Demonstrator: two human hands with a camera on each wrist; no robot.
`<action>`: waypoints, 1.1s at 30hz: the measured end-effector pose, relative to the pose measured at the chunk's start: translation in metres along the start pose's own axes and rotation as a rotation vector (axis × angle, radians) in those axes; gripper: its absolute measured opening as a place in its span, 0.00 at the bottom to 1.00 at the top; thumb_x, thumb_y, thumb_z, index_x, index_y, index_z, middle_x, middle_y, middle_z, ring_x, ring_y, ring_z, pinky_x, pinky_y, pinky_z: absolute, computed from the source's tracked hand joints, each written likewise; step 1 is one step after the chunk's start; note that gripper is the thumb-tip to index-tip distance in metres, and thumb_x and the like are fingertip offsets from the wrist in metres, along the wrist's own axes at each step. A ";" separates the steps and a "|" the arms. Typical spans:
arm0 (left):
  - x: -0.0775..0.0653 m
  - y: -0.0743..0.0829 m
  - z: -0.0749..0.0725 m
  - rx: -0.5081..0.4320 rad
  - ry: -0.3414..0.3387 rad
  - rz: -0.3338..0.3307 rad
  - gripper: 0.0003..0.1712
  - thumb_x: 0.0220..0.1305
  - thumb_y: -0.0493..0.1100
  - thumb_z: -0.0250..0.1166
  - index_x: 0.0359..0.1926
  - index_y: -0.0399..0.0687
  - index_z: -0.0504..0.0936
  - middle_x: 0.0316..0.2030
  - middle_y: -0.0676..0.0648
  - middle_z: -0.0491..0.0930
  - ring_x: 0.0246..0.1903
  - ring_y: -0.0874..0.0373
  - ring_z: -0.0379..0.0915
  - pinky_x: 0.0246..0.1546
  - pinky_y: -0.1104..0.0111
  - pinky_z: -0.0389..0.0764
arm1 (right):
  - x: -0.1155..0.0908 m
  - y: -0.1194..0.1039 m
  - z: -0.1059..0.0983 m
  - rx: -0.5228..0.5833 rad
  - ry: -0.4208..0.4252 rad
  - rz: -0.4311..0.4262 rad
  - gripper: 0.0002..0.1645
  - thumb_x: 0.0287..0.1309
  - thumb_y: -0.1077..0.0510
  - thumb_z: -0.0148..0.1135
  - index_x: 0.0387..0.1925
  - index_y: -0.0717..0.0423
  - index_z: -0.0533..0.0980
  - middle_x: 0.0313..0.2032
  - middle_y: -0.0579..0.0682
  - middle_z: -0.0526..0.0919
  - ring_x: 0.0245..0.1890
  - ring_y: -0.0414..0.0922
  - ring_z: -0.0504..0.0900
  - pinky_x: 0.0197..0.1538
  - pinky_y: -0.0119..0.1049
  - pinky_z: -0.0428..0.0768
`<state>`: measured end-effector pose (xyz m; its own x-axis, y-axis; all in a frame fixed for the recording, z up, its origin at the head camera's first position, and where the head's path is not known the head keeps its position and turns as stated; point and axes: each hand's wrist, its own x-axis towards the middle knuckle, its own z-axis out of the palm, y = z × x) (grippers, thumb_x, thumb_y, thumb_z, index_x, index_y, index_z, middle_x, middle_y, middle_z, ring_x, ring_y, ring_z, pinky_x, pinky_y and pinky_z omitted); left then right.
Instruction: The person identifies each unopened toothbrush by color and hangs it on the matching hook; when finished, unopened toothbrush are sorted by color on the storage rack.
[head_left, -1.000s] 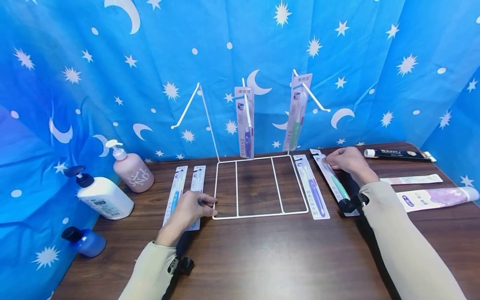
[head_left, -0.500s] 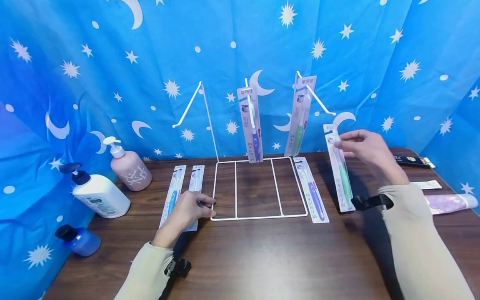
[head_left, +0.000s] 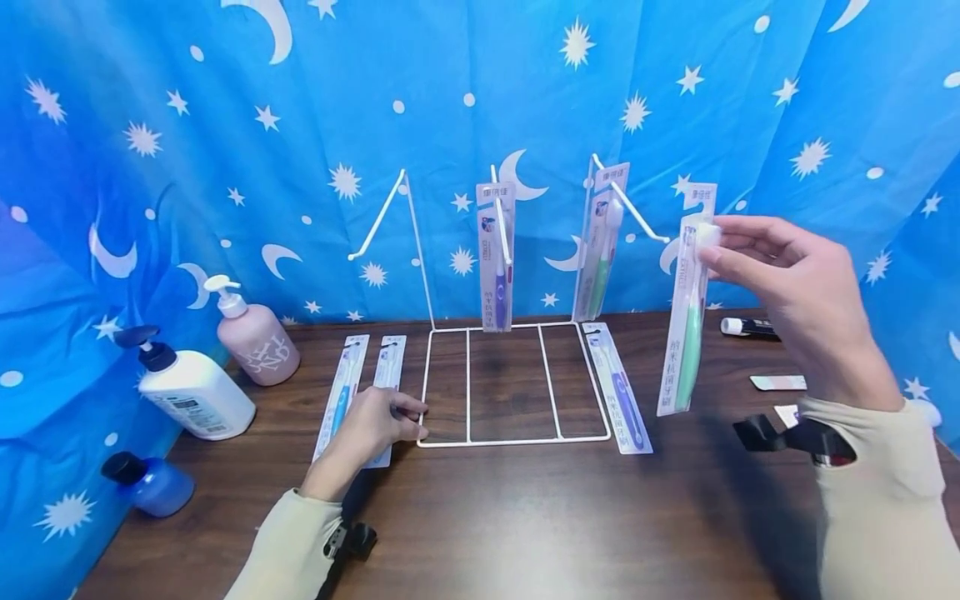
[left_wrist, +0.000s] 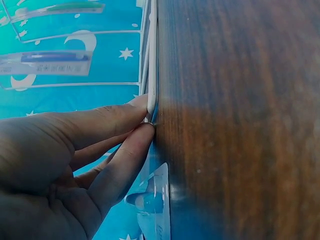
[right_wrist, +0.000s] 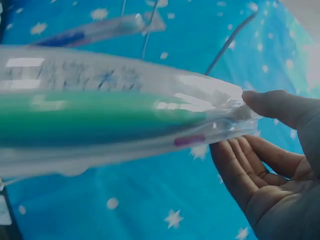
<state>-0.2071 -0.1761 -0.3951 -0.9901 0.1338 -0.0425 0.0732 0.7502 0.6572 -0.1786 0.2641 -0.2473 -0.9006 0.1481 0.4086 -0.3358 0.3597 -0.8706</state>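
Observation:
A white wire rack [head_left: 513, 442] stands on the table with three prongs. My left hand [head_left: 380, 423] pinches its front left corner between thumb and finger, as the wire [left_wrist: 152, 95] in the left wrist view shows. My right hand [head_left: 806, 283] holds a packaged green toothbrush [head_left: 688, 333] upright above the table, pinching it near the top; in the right wrist view the green handle [right_wrist: 100, 117] runs left from the fingers. A packaged purple toothbrush [head_left: 496, 267] hangs on the middle prong, another green toothbrush [head_left: 600, 250] on the right one. The left prong [head_left: 377, 215] bears nothing.
A packaged purple toothbrush [head_left: 621, 390] lies right of the rack. Two blue ones lie left, one [head_left: 347, 383] partly behind my left hand. A pink pump bottle [head_left: 258, 342], a white pump bottle [head_left: 198, 396] and a blue bottle [head_left: 161, 487] stand left. A black tube [head_left: 750, 327] lies right.
My right hand has lifted the green toothbrush off the table at the right and raised it upright beside the right prong. My left hand stays at the rack's corner.

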 end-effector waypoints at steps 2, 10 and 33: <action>-0.001 0.000 0.000 0.002 0.006 0.002 0.15 0.46 0.36 0.78 0.38 0.49 0.89 0.26 0.53 0.79 0.27 0.57 0.73 0.29 0.65 0.73 | -0.006 -0.011 -0.001 0.013 0.014 -0.029 0.28 0.56 0.61 0.69 0.60 0.55 0.75 0.47 0.53 0.81 0.45 0.44 0.80 0.43 0.23 0.76; -0.003 -0.001 0.003 0.003 0.017 0.025 0.15 0.45 0.36 0.78 0.37 0.49 0.89 0.26 0.54 0.79 0.26 0.58 0.72 0.29 0.65 0.72 | -0.033 -0.039 0.000 -0.115 0.026 -0.083 0.28 0.56 0.61 0.69 0.59 0.54 0.75 0.48 0.52 0.81 0.43 0.45 0.80 0.42 0.22 0.76; 0.000 -0.002 0.002 -0.004 0.027 0.043 0.14 0.44 0.35 0.78 0.36 0.49 0.89 0.25 0.54 0.79 0.25 0.59 0.72 0.28 0.66 0.73 | -0.045 -0.041 0.027 -0.167 -0.020 -0.189 0.29 0.50 0.61 0.74 0.56 0.50 0.78 0.42 0.49 0.84 0.39 0.39 0.85 0.33 0.27 0.78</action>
<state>-0.2065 -0.1758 -0.3979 -0.9890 0.1480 0.0059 0.1149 0.7413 0.6613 -0.1311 0.2181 -0.2373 -0.8319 0.0463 0.5530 -0.4500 0.5269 -0.7211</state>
